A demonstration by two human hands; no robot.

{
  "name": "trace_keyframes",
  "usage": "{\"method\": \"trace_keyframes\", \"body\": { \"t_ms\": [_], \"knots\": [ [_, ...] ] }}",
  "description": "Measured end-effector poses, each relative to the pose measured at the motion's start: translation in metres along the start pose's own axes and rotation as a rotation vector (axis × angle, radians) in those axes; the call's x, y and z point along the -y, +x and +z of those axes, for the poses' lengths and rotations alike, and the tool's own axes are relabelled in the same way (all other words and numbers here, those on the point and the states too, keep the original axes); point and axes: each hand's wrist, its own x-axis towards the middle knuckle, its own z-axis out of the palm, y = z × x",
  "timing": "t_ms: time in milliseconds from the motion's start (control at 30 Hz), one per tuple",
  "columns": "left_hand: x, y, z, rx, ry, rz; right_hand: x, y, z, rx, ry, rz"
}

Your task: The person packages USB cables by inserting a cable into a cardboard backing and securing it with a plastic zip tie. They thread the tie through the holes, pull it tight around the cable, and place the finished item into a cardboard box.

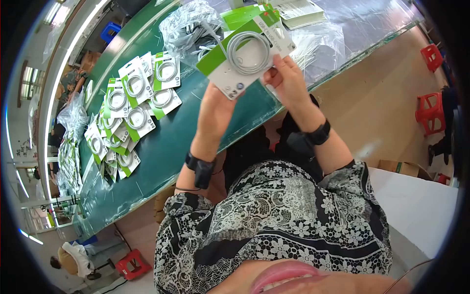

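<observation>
A green-and-white cardboard card with a coiled light-grey cable on its face is held up over the table's near edge. My left hand grips the lower left side of this cable card, its fingers mostly hidden behind. At the card's right edge is my right hand, thumb against the border and the other fingers curled. Whether it also pinches something small I cannot make out. To the left, a heap of similar carded cables lies on the green table.
Behind the card sit a clear plastic bag of cables and a stack of flat cards. Thin white strips lie on plastic at the right. More packs line the far left. Red stools stand on the floor.
</observation>
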Motion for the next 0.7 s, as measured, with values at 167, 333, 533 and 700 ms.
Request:
{"method": "trace_keyframes", "body": {
  "t_ms": [167, 333, 533, 700],
  "knots": [
    [-0.01, 0.014, -0.014, 0.1, 0.214, -0.001, 0.054, -0.002, -0.016, 0.186, -0.426, 0.092],
    [-0.019, 0.026, -0.023, 0.269, 0.507, -0.176, 0.067, 0.005, -0.016, 0.344, -0.593, 0.218],
    [0.012, 0.014, -0.009, 0.281, 0.287, -0.3, 0.086, 0.019, -0.009, 0.491, -0.846, 0.371],
    [0.046, 0.024, 0.015, 0.027, -0.006, -0.228, 0.076, 0.017, -0.004, 0.268, -1.507, -0.465]
  ]
}}
